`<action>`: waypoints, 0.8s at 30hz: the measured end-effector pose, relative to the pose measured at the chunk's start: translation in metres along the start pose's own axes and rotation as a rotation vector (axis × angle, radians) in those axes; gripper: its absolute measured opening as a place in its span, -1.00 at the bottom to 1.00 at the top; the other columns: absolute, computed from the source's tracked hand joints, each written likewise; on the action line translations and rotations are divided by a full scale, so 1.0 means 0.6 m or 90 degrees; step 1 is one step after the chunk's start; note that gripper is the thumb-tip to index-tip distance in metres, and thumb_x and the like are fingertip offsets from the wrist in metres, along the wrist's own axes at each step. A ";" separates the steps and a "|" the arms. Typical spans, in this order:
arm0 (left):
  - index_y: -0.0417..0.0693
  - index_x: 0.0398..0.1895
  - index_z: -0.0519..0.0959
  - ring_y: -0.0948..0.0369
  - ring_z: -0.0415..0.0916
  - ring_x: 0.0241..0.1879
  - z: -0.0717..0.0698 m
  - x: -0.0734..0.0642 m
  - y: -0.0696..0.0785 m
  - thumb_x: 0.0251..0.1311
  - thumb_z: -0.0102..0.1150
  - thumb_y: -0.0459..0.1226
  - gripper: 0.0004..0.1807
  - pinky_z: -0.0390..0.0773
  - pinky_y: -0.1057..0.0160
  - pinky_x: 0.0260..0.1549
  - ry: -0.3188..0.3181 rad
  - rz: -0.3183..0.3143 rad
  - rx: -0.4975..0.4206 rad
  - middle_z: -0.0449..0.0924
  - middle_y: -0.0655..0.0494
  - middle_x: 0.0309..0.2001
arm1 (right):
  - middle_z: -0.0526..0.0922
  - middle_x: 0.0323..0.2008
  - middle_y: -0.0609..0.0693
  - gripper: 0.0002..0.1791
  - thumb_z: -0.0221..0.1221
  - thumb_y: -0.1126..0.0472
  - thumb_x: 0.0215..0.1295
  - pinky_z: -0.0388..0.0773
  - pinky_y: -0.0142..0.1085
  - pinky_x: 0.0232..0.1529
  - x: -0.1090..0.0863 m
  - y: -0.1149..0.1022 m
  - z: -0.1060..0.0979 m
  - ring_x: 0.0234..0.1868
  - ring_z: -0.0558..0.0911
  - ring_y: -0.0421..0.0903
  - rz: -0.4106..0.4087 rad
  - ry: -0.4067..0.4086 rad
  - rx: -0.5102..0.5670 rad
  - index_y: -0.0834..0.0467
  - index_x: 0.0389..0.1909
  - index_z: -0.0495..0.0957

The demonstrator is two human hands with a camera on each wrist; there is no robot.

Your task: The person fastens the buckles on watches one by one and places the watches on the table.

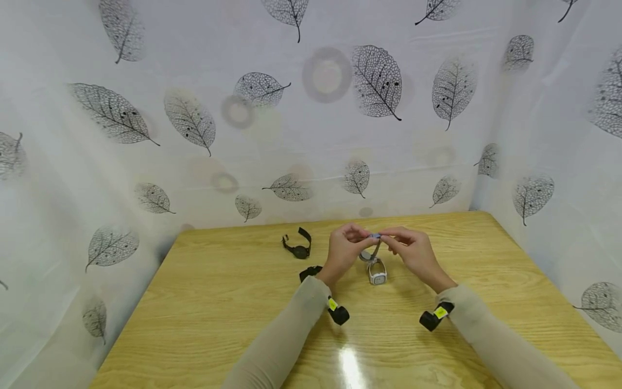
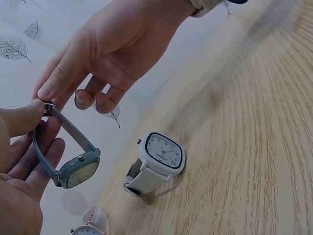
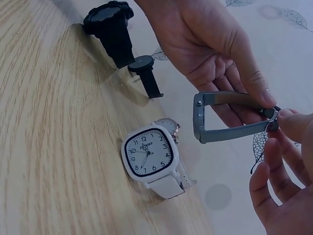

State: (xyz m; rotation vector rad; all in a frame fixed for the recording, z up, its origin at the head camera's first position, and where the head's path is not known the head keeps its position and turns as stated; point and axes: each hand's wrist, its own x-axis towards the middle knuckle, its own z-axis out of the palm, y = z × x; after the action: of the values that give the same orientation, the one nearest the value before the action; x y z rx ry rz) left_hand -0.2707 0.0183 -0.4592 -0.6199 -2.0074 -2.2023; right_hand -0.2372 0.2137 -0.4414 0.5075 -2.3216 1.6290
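Note:
A blue-grey wristwatch (image 2: 73,172) hangs in the air with its strap closed into a loop, the square case lowest. Both hands pinch the strap at its metal buckle (image 3: 272,120). My left hand (image 1: 344,248) has its thumb and fingers on the buckle end, with the strap loop lying against its fingers. From the other side, thumb and forefinger of my right hand (image 1: 412,249) grip the same spot, its other fingers loosely bent. Just below the hands, a white square-cased watch (image 1: 377,277) rests on the table.
Behind the white watch lies a second pale watch (image 3: 168,126), partly hidden. A slim black watch (image 1: 300,250) lies on the wooden table (image 1: 218,324) to the left. A bulkier black watch (image 3: 110,22) sits near the left wrist. A leaf-patterned curtain (image 1: 301,129) encloses the table's back and sides.

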 end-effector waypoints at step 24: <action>-0.26 -0.28 0.62 0.06 0.78 -0.27 0.001 0.005 0.008 0.18 0.46 -0.42 -0.84 0.75 0.04 -0.15 0.043 -0.034 -0.107 0.78 -0.11 -0.24 | 0.72 0.02 0.15 -0.59 0.20 0.16 0.53 0.66 -0.12 -0.40 -0.001 0.028 -0.003 -0.35 0.64 0.20 -0.003 -0.035 -0.010 0.12 0.32 0.56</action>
State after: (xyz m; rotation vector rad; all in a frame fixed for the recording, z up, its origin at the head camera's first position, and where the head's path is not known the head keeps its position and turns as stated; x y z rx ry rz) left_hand -0.2715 0.0192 -0.4536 -0.5051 -1.8407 -2.4077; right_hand -0.2440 0.2209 -0.4552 0.5593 -2.3689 1.6127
